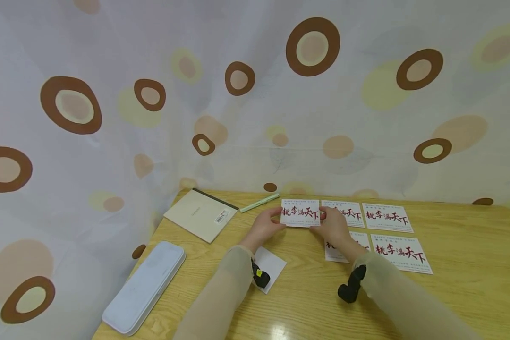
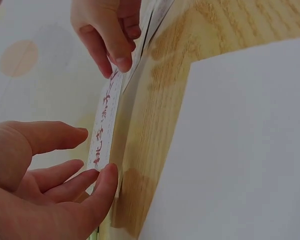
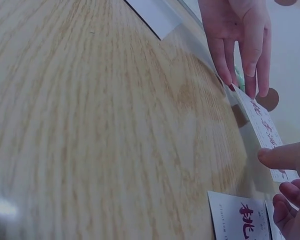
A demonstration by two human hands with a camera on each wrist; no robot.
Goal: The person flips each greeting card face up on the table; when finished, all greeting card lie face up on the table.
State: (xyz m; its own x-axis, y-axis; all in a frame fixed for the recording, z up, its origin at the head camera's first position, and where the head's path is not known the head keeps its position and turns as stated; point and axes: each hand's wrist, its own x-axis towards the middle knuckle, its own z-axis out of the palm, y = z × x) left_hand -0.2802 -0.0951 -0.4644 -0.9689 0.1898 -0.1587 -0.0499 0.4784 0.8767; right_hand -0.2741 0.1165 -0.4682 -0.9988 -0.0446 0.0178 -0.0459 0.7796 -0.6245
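Observation:
A white card (image 1: 301, 221) printed with red brush-style characters is held by both hands at the back of the table. My left hand (image 1: 263, 230) pinches its left edge, with the thumb low at the near corner. At the card's right end, my right hand (image 1: 335, 230) holds it between thumb and fingers. In the right wrist view the card (image 3: 262, 125) is tilted, with a shadow below it. Matching cards lie to the right: one (image 1: 353, 218) partly behind my right hand, another (image 1: 388, 218) beyond it, and two nearer ones (image 1: 401, 253) (image 1: 335, 252), one partly covered by my right forearm.
A blank white sheet (image 1: 272, 264) lies under my left wrist. Farther left are a cream notebook (image 1: 195, 212) with a barcode label, a pale green pen (image 1: 259, 203) and a light blue pencil case (image 1: 146, 285). A patterned curtain (image 1: 255, 118) hangs along the table's back edge.

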